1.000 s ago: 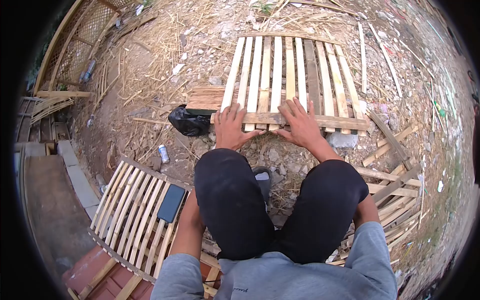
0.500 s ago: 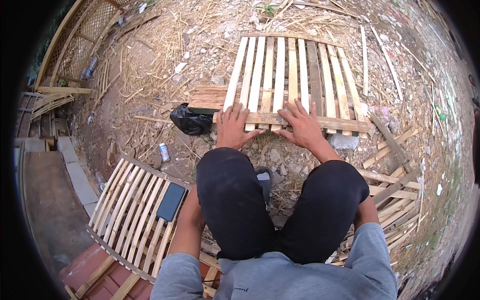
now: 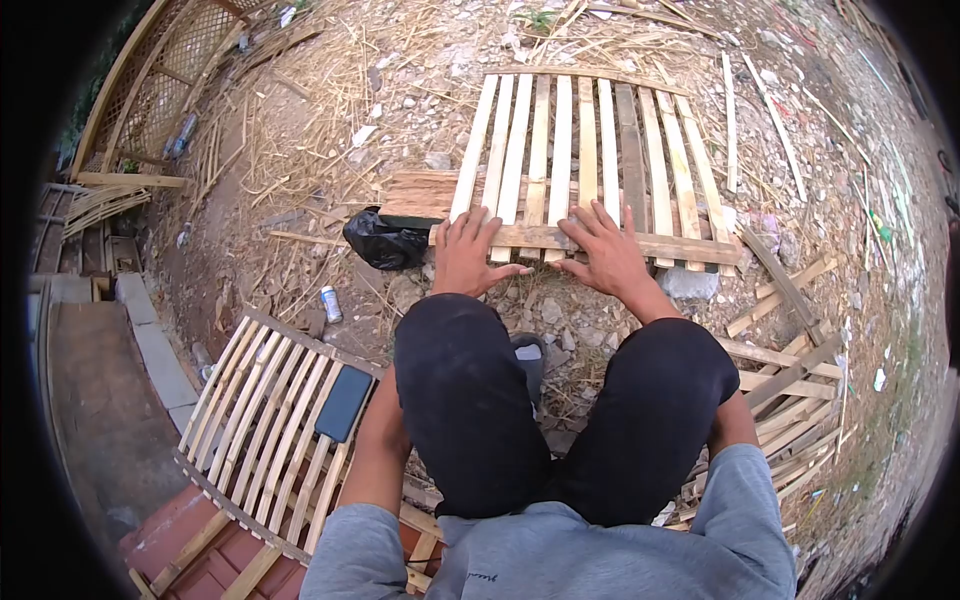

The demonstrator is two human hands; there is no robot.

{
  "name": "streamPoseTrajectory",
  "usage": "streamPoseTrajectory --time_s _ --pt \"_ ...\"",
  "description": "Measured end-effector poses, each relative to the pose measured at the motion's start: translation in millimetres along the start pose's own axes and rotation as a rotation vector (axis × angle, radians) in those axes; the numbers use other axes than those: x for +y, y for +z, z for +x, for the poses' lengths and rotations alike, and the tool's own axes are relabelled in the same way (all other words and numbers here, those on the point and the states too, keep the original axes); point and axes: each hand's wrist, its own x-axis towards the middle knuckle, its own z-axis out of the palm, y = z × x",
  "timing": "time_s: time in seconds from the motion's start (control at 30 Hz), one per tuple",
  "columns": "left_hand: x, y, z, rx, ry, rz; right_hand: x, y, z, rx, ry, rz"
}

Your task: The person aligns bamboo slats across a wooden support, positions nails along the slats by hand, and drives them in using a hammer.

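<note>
A slatted wooden panel (image 3: 585,150) of pale strips, one of them darker, lies in front of my knees. Its near crosspiece (image 3: 690,248) runs across the strip ends. My left hand (image 3: 467,255) rests on the left part of this crosspiece, fingers laid over it onto the slats and thumb stretched to the right. My right hand (image 3: 605,250) lies flat near the crosspiece's middle, fingers spread and thumb pointing left toward the other thumb. A weathered wood block (image 3: 420,190) shows under the panel's left side, and a pale stone (image 3: 690,284) sits beneath its near right part.
A second slatted panel (image 3: 260,420) with a phone (image 3: 343,403) on it lies at my left. A black plastic bag (image 3: 383,240) and a small white-and-blue can (image 3: 331,304) are on the rubble. Loose wood strips (image 3: 790,420) pile up at right; lattice (image 3: 190,75) stands far left.
My hands and the panel hold almost the same place. The whole view has shifted very slightly.
</note>
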Motion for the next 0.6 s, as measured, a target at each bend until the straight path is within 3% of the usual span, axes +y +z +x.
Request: streamPoseTrajectory --time_s 0.37,0.6 --pt "-24.9 -10.4 0.8 -0.157 0.071 -0.087 4.3 10.3 -0.6 0.115 -0.017 0.037" --pt "-34.8 -22.6 9.4 -0.246 0.138 -0.188 0.5 -2.6 -0.6 0.002 0.006 0.021"
